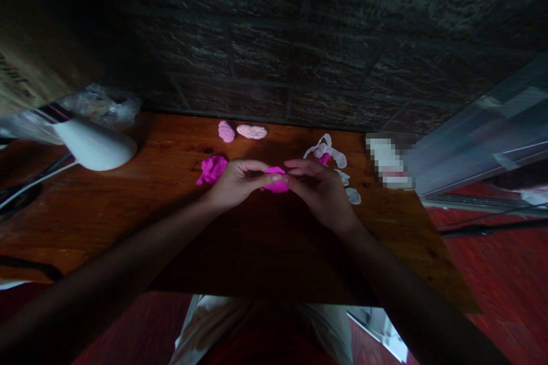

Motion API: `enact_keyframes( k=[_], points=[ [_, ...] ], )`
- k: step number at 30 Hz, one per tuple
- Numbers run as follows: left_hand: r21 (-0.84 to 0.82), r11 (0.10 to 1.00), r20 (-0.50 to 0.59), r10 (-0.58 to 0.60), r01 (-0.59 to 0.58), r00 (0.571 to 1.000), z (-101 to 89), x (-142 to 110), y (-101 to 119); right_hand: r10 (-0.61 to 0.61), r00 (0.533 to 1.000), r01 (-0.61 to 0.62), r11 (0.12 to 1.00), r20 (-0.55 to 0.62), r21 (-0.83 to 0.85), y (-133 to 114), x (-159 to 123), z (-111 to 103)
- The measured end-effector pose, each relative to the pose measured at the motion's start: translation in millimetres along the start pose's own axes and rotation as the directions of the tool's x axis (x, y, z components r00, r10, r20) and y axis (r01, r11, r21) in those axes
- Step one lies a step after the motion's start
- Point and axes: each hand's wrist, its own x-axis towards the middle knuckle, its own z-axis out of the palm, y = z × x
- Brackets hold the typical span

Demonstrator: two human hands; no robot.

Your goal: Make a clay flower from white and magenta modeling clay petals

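Between my two hands is a flattened magenta piece of modelling clay point(276, 180), held above the wooden table. My left hand point(237, 181) pinches its left side with thumb and fingers. On the other side, my right hand point(319, 185) grips the right edge, the thumb pressing on top. A crumpled magenta clay lump point(213, 169) lies just left of my left hand. Farther back sit a pink clay lump point(226, 132) and a longer pale pink one point(252, 132). Thin whitish translucent strips point(338, 158), with a magenta bit among them, lie behind my right hand.
A white cone-shaped object point(96, 145) with a cable stands on the left of the wooden table point(171, 137), near clear plastic bags point(103, 104). A blurred white box point(389, 162) lies at the right, beside a glass panel point(483, 125). A dark brick wall point(265, 51) rises behind.
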Motion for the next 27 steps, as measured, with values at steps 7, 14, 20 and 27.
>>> enact_keyframes(
  k=[7, 14, 20, 27],
  points=[
    [0.005, 1.0, 0.02, -0.014, 0.014, 1.0, -4.9, 0.7, 7.4, 0.027, 0.996, -0.024, 0.999, -0.085, 0.033, 3.6, 1.4, -3.4],
    [0.029, 0.999, -0.003, -0.033, 0.033, 0.999, -4.6, 0.7, 4.3, 0.023, 0.997, -0.02, 0.999, -0.079, 0.043, 1.8, 1.3, -4.3],
    [0.054, 0.998, -0.007, 0.012, -0.012, 1.0, -0.2, -1.9, -0.2, -0.001, 0.997, -0.001, 1.0, -0.076, -0.026, 0.6, -1.2, -2.8],
    [0.174, 0.985, 0.098, -0.003, -0.014, 0.995, -50.6, -13.0, 47.3, 0.082, 0.996, -0.079, 0.995, 0.037, -0.056, 1.5, 7.4, 2.2]
  ],
)
